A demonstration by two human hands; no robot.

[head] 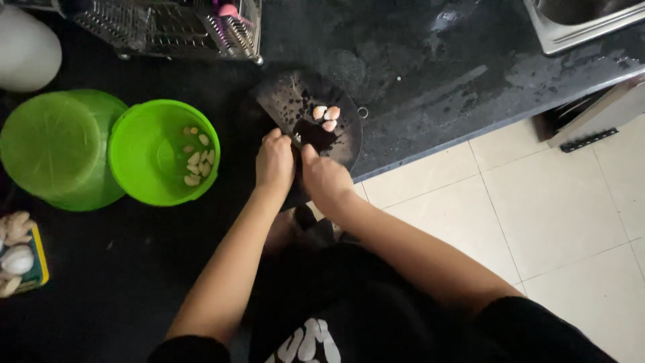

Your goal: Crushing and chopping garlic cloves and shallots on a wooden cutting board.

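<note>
My left hand (pixel 274 161) and my right hand (pixel 325 176) meet over the near part of a dark round cutting board (pixel 285 101) on the black counter. Between their fingertips sits something small and pale (pixel 296 138), apparently a garlic clove; which hand holds it is unclear. A few unpeeled garlic cloves (pixel 326 116) lie on the board just beyond my fingers. A bright green bowl (pixel 134 144) to the left holds several peeled cloves (pixel 199 160).
A larger green bowl or lid (pixel 57 148) lies at the far left, a white rounded container (pixel 25 48) behind it. A metal dish rack (pixel 168 27) stands at the back. A sink (pixel 578 20) is top right. Ginger and garlic (pixel 15 252) rest at the left edge. Tiled floor (pixel 537 222) lies to the right.
</note>
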